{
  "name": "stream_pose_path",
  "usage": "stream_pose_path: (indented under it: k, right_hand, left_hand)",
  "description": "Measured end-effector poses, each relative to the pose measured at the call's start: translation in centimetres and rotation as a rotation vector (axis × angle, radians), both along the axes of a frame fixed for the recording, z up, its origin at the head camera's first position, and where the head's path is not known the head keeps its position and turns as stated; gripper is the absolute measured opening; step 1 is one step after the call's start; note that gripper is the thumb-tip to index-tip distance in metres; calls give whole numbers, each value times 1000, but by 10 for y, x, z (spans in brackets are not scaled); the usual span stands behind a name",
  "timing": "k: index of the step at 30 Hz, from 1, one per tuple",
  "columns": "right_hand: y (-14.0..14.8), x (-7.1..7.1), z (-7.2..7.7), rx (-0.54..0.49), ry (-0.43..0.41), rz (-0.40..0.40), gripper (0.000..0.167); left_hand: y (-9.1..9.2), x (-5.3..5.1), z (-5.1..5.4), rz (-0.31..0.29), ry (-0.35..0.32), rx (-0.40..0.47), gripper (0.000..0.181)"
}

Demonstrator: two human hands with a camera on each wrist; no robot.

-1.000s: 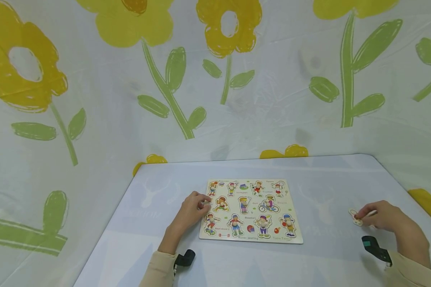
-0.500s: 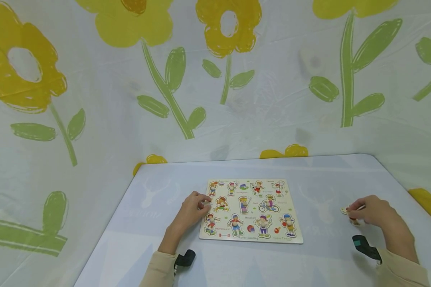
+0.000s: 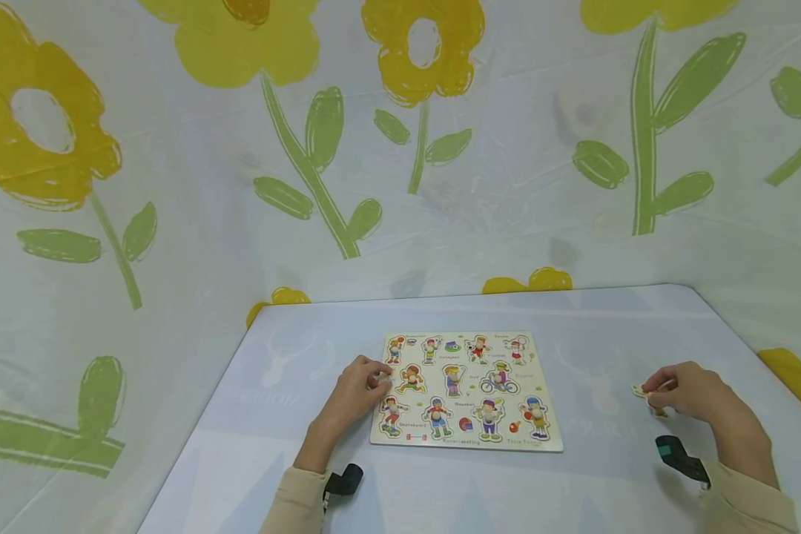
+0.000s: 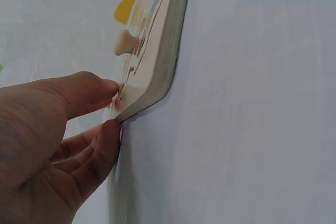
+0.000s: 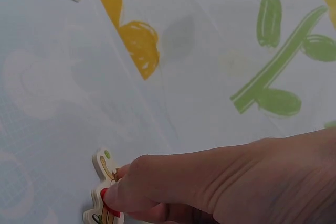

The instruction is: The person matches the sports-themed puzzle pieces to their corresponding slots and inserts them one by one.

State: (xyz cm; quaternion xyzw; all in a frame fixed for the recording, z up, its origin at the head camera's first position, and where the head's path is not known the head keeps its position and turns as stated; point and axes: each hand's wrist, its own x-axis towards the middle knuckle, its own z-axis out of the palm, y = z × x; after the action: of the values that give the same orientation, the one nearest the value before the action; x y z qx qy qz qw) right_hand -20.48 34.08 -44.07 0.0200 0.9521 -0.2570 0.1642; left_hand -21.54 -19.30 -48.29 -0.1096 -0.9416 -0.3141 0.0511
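Observation:
A wooden peg puzzle board (image 3: 434,387) lies flat on the table, bearing several cut-out sports figures with small round knobs. My left hand (image 3: 354,391) pinches its left edge; the left wrist view shows the thumb on top near a corner and the fingers against the rim, beside a wooden knob (image 4: 125,42). Away to the right, my right hand (image 3: 697,393) holds a small wooden puzzle piece (image 3: 638,391) between thumb and fingers. Up close, this puzzle piece (image 5: 101,166) shows a green dot and a red patch; the fingers hide much of it.
The pale table (image 3: 594,482) has faint printed patterns. Behind and beside it hangs a white curtain (image 3: 507,222) with yellow flowers and green stems. Each wrist wears a black camera, one of them the left wrist camera (image 3: 344,480).
My right hand has shifted a little to the left with the puzzle piece, whose visible angle has changed, and is nearly still since. My left hand and the board have stayed put.

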Motion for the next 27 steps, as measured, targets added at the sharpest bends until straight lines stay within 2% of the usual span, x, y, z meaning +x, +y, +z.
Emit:
stream_pose_path:
  k: [27]
  right_hand:
    - [-2, -2, -3, 0, -45, -50, 32]
  left_hand:
    - [-1, -2, -1, -1, -1, 4, 22]
